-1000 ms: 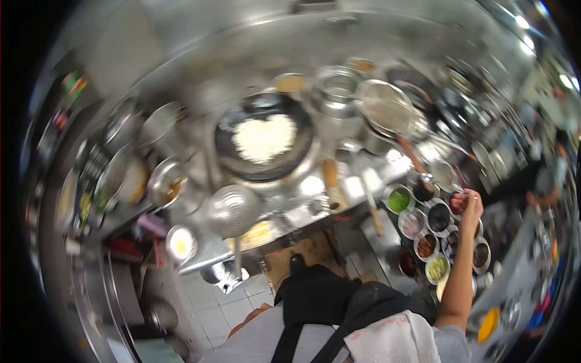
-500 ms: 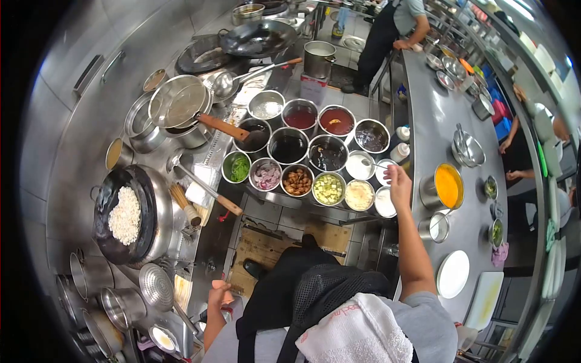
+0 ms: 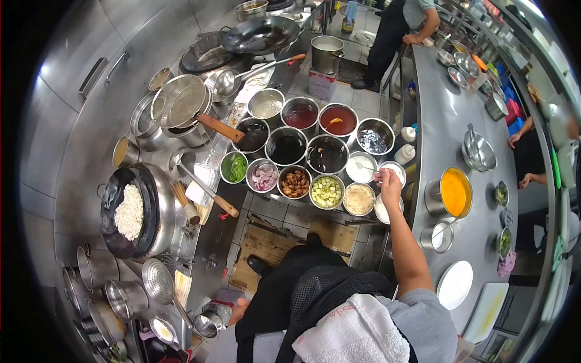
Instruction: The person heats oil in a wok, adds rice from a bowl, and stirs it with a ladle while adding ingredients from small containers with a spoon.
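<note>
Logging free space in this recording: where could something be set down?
The steel counter is bare between the orange-filled pot and the far metal bowls, and between the white plate and pink cloth. Crowded: the ingredient pots by the right hand.

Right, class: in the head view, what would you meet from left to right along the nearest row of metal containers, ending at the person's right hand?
Shredded bright-green vegetables → sliced purple-and-white onions → irregular brown chunks → pale-green cubes → lumpy pale-beige food → right hand.
</note>
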`<state>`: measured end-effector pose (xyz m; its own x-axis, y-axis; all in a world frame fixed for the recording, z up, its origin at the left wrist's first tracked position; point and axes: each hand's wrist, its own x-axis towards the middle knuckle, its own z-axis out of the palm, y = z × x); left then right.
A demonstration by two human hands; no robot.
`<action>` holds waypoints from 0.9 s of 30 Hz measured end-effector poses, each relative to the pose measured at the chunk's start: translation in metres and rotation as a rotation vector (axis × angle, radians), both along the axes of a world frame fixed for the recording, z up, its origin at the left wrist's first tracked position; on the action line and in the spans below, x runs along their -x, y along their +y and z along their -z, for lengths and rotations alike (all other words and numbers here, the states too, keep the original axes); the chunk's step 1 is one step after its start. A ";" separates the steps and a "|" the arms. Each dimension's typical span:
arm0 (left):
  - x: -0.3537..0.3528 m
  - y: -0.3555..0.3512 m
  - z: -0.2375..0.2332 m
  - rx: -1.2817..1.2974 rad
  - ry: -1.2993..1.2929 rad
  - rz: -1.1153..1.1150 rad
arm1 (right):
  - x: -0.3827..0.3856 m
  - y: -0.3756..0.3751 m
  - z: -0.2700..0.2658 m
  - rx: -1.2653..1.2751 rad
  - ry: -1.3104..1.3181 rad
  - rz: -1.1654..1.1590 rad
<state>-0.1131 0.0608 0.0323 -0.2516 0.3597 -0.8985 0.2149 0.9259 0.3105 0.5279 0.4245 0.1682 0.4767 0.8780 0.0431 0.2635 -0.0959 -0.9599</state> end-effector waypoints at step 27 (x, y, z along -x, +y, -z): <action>0.126 -0.103 0.031 -0.170 0.157 -0.367 | 0.434 0.109 -0.204 -0.080 0.418 -0.682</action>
